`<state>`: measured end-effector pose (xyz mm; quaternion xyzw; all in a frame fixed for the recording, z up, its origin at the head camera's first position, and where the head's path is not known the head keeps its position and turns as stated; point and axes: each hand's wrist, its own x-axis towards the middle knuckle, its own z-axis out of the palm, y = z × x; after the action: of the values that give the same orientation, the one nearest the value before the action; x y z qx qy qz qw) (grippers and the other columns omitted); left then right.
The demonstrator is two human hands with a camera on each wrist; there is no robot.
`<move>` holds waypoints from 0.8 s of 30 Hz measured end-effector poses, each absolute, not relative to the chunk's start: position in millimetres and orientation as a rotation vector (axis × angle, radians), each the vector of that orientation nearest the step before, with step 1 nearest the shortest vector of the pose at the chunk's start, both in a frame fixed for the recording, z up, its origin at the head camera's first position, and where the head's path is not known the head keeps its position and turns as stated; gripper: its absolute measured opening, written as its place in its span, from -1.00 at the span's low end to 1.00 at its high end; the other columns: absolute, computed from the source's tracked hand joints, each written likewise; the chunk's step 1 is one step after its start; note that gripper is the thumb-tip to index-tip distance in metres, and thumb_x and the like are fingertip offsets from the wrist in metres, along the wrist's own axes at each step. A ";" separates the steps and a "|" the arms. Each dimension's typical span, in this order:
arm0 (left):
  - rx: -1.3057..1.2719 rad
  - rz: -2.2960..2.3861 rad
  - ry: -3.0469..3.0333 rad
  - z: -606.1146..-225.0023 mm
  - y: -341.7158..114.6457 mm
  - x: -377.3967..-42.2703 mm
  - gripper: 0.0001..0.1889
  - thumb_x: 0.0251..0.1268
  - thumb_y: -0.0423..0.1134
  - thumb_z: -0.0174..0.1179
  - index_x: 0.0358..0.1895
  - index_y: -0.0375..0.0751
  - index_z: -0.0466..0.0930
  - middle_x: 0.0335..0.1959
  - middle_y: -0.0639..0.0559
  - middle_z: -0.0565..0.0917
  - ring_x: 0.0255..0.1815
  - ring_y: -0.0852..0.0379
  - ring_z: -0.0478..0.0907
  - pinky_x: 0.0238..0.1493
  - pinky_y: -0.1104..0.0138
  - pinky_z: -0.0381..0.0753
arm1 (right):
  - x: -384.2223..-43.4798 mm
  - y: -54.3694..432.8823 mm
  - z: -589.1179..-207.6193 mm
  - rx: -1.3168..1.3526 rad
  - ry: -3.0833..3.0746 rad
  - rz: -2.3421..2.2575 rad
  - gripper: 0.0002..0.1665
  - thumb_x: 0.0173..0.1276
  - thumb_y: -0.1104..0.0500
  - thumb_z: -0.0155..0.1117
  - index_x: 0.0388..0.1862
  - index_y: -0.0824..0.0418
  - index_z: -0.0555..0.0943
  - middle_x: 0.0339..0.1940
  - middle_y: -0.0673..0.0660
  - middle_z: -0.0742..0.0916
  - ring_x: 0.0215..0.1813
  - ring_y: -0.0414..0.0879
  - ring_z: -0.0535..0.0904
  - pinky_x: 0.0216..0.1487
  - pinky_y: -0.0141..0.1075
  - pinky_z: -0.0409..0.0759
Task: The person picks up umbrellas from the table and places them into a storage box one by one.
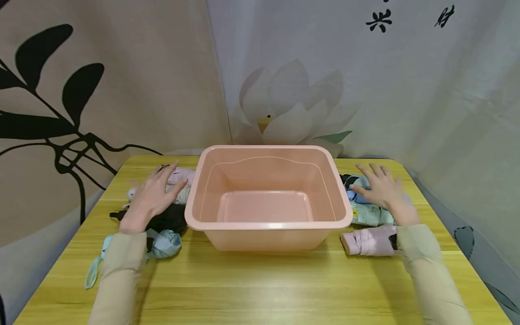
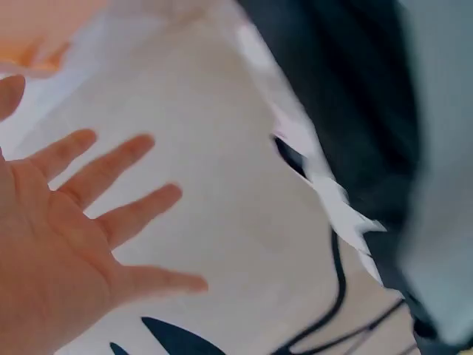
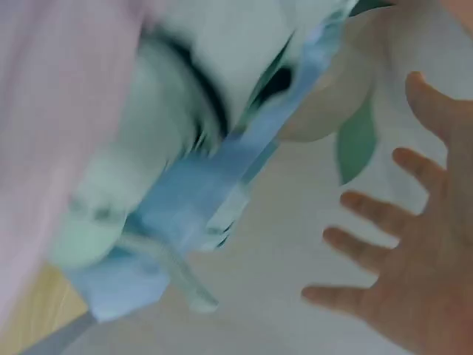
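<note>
My left hand (image 1: 156, 194) hovers with fingers spread over a group of rolled-up folding umbrellas left of the pink plastic basin (image 1: 268, 225). Among these are a light blue umbrella (image 1: 165, 244) with a wrist loop, a black umbrella (image 1: 172, 219) and a pale pink umbrella (image 1: 181, 174), partly covered by the hand. On the other side, my right hand (image 1: 382, 189) is held above more umbrellas: a pink one (image 1: 367, 241), a mint green one (image 1: 367, 215) and a blue one (image 1: 355, 197). Both wrist views show straight, separated fingers holding nothing.
The basin stands upright at the middle of the wooden table (image 1: 260, 289), its inside bare. Umbrellas lie close along both its sides. A printed curtain (image 1: 162, 90) hangs directly behind the table's back edge.
</note>
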<state>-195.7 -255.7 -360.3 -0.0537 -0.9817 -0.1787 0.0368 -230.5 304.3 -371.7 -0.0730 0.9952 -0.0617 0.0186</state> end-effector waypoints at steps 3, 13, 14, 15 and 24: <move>-0.253 -0.677 -2.957 -350.4 -247.6 -189.3 -0.28 0.43 0.25 -0.24 0.48 -0.13 0.10 0.38 -0.35 0.32 0.37 -0.41 0.20 0.26 -0.41 0.05 | -246.1 314.6 -369.1 -0.312 3.059 -0.158 -0.13 0.38 -0.26 0.03 0.52 0.11 0.07 0.45 0.45 0.21 0.40 0.49 0.09 0.25 0.48 0.08; -0.449 -0.984 -2.925 -326.4 -213.3 -165.1 -0.36 0.46 0.13 -0.16 0.47 -0.11 0.12 0.38 -0.26 0.34 0.37 -0.28 0.29 0.28 -0.24 0.28 | -279.9 345.1 -389.1 -0.357 2.860 -0.414 -0.15 0.43 -0.15 0.03 0.46 0.36 0.11 0.41 0.51 0.25 0.38 0.48 0.16 0.31 0.37 0.16; -0.449 -0.981 -2.929 -326.1 -211.1 -164.4 -0.35 0.46 0.13 -0.15 0.48 -0.11 0.10 0.39 -0.26 0.34 0.38 -0.27 0.29 0.28 -0.23 0.29 | -281.6 345.7 -390.9 -0.362 2.856 -0.410 -0.14 0.42 -0.16 0.04 0.45 0.36 0.13 0.41 0.51 0.26 0.38 0.48 0.17 0.31 0.37 0.16; -0.449 -0.975 -2.933 -325.9 -209.1 -163.7 -0.34 0.46 0.13 -0.14 0.49 -0.12 0.09 0.40 -0.25 0.32 0.39 -0.26 0.28 0.29 -0.22 0.29 | -283.4 346.3 -392.8 -0.369 2.855 -0.400 -0.14 0.41 -0.17 0.04 0.45 0.37 0.14 0.40 0.51 0.27 0.38 0.48 0.17 0.31 0.37 0.17; -0.424 -0.978 -2.931 -330.7 -206.3 -161.6 -0.30 0.44 0.14 -0.11 0.49 -0.17 0.06 0.43 -0.26 0.28 0.41 -0.27 0.24 0.30 -0.23 0.29 | -296.1 342.6 -401.9 -0.356 2.815 -0.335 -0.17 0.34 -0.22 0.12 0.39 0.28 0.27 0.37 0.51 0.32 0.36 0.51 0.19 0.26 0.41 0.19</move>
<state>-161.6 -206.3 -330.7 -0.1358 -0.9397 -0.3136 0.0114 -296.1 342.6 -401.9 -0.1232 0.9753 -0.1159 0.1417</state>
